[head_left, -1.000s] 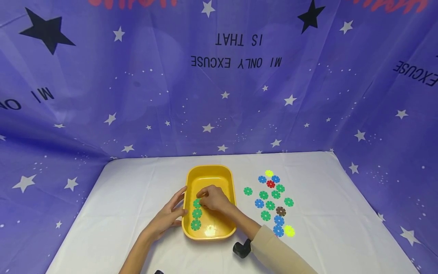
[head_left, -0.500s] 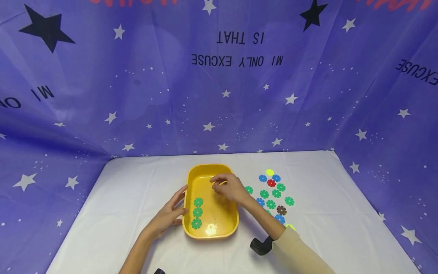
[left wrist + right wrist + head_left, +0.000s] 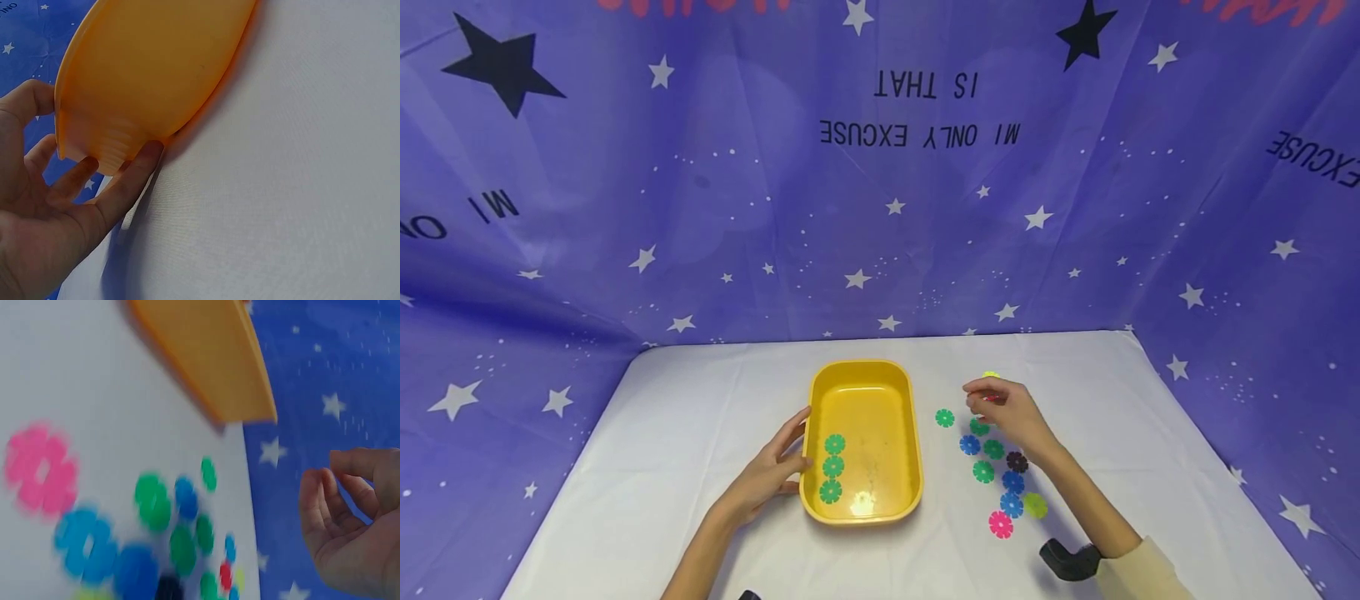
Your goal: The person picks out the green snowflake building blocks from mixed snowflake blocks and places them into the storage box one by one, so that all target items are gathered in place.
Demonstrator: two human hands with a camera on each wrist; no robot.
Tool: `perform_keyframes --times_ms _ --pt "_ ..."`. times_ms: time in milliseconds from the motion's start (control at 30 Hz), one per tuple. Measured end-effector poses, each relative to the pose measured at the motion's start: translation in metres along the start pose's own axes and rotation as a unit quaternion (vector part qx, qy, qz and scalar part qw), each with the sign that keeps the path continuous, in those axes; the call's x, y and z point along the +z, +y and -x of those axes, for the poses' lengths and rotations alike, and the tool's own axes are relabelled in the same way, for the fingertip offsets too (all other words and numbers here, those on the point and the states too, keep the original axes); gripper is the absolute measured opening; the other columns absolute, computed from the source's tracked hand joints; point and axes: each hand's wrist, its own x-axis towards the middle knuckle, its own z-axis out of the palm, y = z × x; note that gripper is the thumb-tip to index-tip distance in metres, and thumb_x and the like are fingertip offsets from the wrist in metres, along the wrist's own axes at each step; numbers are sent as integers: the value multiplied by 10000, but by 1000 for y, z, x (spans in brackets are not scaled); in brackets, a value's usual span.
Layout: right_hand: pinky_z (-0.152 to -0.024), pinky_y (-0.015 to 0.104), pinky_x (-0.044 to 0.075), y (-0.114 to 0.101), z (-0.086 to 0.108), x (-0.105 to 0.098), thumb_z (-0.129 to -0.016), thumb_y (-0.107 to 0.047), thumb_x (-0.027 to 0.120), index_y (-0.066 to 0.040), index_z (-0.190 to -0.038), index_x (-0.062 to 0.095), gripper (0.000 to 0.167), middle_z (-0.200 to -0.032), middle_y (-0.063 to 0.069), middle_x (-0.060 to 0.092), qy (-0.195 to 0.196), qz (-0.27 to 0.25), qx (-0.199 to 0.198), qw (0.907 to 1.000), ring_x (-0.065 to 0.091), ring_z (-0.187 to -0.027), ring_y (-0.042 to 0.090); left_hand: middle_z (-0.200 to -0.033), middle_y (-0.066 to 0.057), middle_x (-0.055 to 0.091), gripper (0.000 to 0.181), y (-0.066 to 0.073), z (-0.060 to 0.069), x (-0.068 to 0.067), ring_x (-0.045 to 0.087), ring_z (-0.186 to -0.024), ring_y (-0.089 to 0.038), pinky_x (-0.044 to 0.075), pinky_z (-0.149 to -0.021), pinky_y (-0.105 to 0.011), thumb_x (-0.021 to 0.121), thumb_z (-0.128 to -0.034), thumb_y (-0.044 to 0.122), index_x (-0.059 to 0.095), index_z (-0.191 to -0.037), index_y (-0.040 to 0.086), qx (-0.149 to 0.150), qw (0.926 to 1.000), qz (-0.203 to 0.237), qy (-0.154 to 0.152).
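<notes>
Step in hand looked like picking from the loose discs [image 3: 982, 472], right of the frame's lower middle. Right hand [image 3: 1015, 417] hung over the upper part of that spread, fingers loosely curved, thumb tip apart from index; nothing seen between them in the right wrist view. Left hand [image 3: 766, 479], lower middle, held the yellow tray [image 3: 883, 442] by its left side, thumb at the rim, fingers against the outer wall. Inside, lower left of the tray, three green discs [image 3: 833, 467] lay in a column.

Next move probably called for lowering the fingertips to pinch a single disc. Nearest the tray, a lone green disc [image 3: 945, 418] sat apart. Pink disc [image 3: 1001, 525] at the lower end. Right hand partly covered a red disc [image 3: 991, 397] and its neighbours; close packing could make a clean pinch awkward. Tray's right wall stood between spread and tray floor.
</notes>
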Motion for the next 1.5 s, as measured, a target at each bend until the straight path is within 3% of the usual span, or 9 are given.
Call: perform_keyframes --times_ms 133,333,533,767,933,1133,1300,1500 --pt "-810 409 584 18 13 -27 -961 -96 651 77 -1222 632 314 -1104 247 644 225 -114 21 9997 663 -942 323 -1640 -165 148 824 0 0 0 301 -1412 -472 562 -855 -477 635 -869 99 281 -1576 332 -11 10000 45 -27" --pt "-809 377 585 44 26 -54 -972 -130 646 83 -1257 610 358 -1120 222 646 506 155 352 9980 652 -983 338 -1640 -156 163 825 0 -1 1 288 -1420 -469 565 -843 -477 643 -860 103 298 -1570 346 -59 10000 37 56" --pt "-748 299 584 73 35 -67 -955 -125 662 60 -1256 623 355 -1090 173 670 605 627 743 9934 664 -940 256 -1639 -152 169 823 0 0 1 298 -1415 -468 565 -843 -481 642 -859 102 301 -1568 343 -59 9999 35 84" --pt "-714 275 554 99 41 -73 -928 -183 709 12 -1298 625 427 -1220 199 646 393 1025 1065 9882 635 -954 207 -1645 -165 122 819 0 1 0 287 -1418 -472 561 -855 -478 627 -878 86 276 -1576 334 -19 9999 111 -112" --pt "-775 319 517 102 43 -76 -903 -228 736 -11 -1303 635 466 -1241 176 644 211 1412 951 9852 608 -1005 240 -1645 -169 119 822 1 1 0 261 -1428 -473 558 -864 -481 627 -878 81 275 -1576 334 -21 9999 124 -113" --pt "-759 344 484 101 42 -78 -861 -194 772 -15 -1225 679 416 -1154 151 652 43 1804 780 9805 571 -941 246 -1644 -170 125 823 2 1 1 278 -1423 -470 557 -869 -483 632 -875 92 274 -1577 330 -26 9999 98 -101" --pt "-797 371 498 99 41 -77 -851 -141 765 7 -1192 680 381 -1142 153 655 43 1976 773 9772 583 -1006 286 -1643 -166 135 816 2 0 1 296 -1414 -472 560 -861 -483 630 -875 91 285 -1573 334 -39 10000 50 -43" --pt "-758 371 475 98 37 -76 -827 -96 762 32 -1136 647 354 -1016 101 625 30 2005 783 9766 549 -891 241 -1640 -160 158 818 1 -2 1 311 -1409 -469 564 -848 -486 636 -866 98 297 -1570 339 -64 9999 4 81"
